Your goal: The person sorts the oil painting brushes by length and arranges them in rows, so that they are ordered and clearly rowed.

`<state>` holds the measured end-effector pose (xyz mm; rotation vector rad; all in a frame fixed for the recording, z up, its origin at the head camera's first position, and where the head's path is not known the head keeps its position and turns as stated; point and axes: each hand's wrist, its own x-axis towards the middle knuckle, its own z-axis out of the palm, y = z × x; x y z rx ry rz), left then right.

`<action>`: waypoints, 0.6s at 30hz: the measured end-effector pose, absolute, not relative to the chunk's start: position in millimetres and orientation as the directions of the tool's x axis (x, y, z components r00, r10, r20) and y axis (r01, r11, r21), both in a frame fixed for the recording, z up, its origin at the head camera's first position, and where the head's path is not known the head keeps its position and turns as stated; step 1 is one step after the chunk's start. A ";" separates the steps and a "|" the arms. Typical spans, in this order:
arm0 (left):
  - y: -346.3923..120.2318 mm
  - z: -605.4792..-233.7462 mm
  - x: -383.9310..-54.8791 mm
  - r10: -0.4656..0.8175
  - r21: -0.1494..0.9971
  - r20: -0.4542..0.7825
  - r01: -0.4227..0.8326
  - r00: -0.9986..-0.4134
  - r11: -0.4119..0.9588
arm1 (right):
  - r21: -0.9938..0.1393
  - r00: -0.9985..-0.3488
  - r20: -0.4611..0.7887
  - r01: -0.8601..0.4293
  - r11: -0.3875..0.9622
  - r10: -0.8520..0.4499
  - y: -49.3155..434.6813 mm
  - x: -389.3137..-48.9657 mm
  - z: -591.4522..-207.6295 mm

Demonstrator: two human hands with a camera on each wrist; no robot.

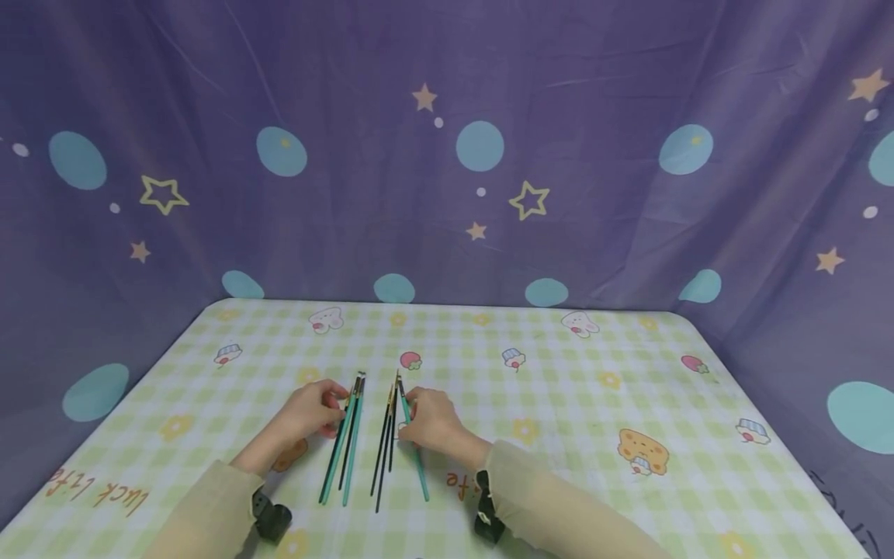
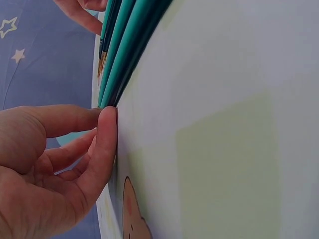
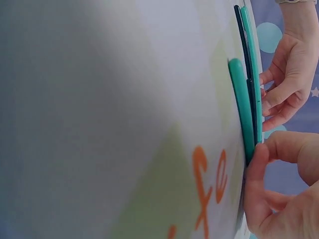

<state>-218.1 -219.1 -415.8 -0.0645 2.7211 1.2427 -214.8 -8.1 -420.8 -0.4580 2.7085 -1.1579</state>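
Two groups of slim paintbrushes lie on the table, bristle ends away from me. My left hand [image 1: 307, 411] is at the left group, where teal brushes [image 1: 351, 458] lie among dark ones. In the left wrist view its thumb and a finger [image 2: 105, 139] pinch near the far end of a teal brush [image 2: 117, 74]. My right hand [image 1: 434, 419] pinches a teal paintbrush [image 1: 421, 473] at the right group's right side. Thin dark paintbrushes [image 1: 382, 481] lie just left of it. The right fingertips [image 3: 256, 159] close on its handle in the right wrist view.
A green-and-white checked cloth [image 1: 559, 481] with cartoon prints covers the table. Behind it hangs a purple curtain [image 1: 587, 233] with stars and blue ovals. Dark devices [image 1: 271, 519] are strapped to both wrists over pale sleeves.
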 end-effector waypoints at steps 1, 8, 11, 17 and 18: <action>-218.9 -415.8 -217.9 0.023 0.748 -0.154 -0.101 -0.988 0.655 | -0.713 -0.942 -0.023 -0.220 0.666 -0.336 -8.3 -214.5 -420.3; -218.2 -413.7 -218.2 0.021 0.743 -0.172 -0.116 -0.985 0.659 | -0.616 -0.944 0.020 -0.272 0.739 -0.330 -8.7 -214.1 -417.7; -217.8 -412.9 -217.9 0.022 0.744 -0.172 -0.116 -0.985 0.658 | -0.609 -0.944 0.011 -0.268 0.747 -0.330 -8.6 -214.6 -416.5; -218.3 -413.6 -218.4 0.021 0.740 -0.173 -0.116 -0.985 0.662 | -0.716 -0.951 -0.033 -0.193 0.671 -0.308 -5.2 -215.4 -415.5; -218.7 -414.2 -218.9 0.021 0.739 -0.174 -0.116 -0.985 0.664 | -0.734 -0.952 -0.040 -0.178 0.656 -0.304 -4.4 -215.6 -415.4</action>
